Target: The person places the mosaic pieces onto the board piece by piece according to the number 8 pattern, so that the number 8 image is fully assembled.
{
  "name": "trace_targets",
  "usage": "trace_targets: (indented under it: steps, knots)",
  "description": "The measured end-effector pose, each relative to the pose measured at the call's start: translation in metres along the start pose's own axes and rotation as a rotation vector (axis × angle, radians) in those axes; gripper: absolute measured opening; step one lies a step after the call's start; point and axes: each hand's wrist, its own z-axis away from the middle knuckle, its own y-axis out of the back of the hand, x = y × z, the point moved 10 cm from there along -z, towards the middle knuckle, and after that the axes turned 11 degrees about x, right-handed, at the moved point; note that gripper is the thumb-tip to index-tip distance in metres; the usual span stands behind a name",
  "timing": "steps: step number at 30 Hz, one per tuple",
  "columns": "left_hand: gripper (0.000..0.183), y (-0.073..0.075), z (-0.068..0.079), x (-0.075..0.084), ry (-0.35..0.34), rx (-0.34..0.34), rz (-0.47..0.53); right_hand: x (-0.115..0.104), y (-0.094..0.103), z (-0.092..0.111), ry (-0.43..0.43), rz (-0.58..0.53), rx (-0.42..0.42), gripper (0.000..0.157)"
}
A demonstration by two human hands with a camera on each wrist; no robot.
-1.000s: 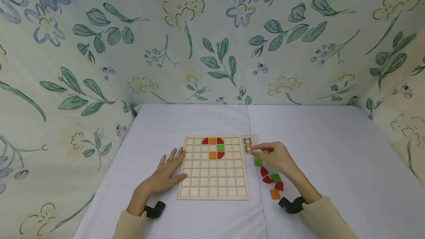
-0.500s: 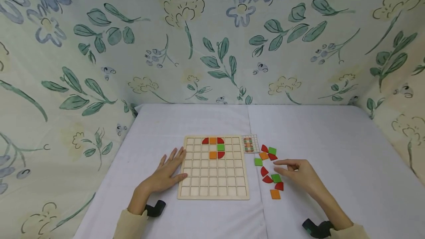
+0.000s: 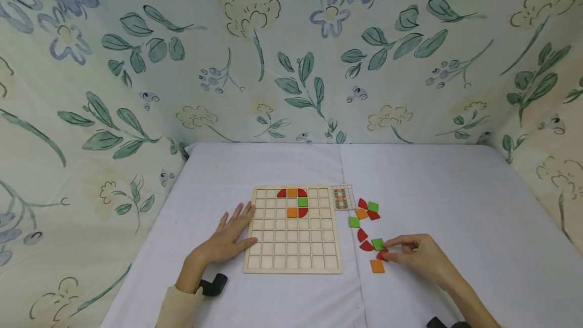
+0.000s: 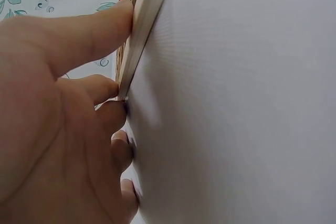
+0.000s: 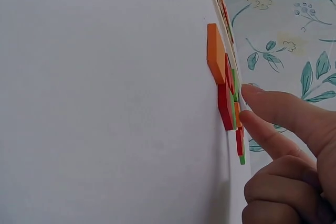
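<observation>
My left hand (image 3: 229,239) rests along the left edge of a wooden grid board (image 3: 278,264), fingers spread. The left wrist view shows its thumb (image 4: 100,32) on the board's side. Orange squares, red quarter-circles and a green square (image 3: 302,202) fill some upper cells. My right hand (image 3: 421,256) is over the loose pieces to the right, thumb and index finger apart. Its fingertips are right at a red quarter-circle (image 3: 380,255) and a green square tile (image 3: 377,244). Nothing shows between them in the right wrist view, where the other fingers (image 5: 278,187) curl in.
A small pattern card (image 3: 342,197) lies against the board's upper right side. More loose tiles lie beside it, among them an orange square (image 3: 362,214) and a red quarter-circle (image 3: 363,203). Closest to the front is another orange square (image 3: 377,267). White cloth (image 3: 437,181) covers the table.
My right hand has left the area by the pattern card, moving right and then toward the front, down to the lower loose tiles. The left hand has stayed on the board's edge.
</observation>
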Motion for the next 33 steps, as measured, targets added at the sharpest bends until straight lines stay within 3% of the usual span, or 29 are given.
trace_targets:
  steps: [25,33]
  knots:
    - [0.084,-0.001,-0.001,-0.003,-0.007,0.0,-0.008,-0.004,0.008,-0.008,0.133,0.023,0.061,0.038]
    - [0.084,-0.002,-0.001,-0.004,-0.008,-0.003,-0.01,-0.002,0.01,-0.01,0.132,0.034,0.068,0.037]
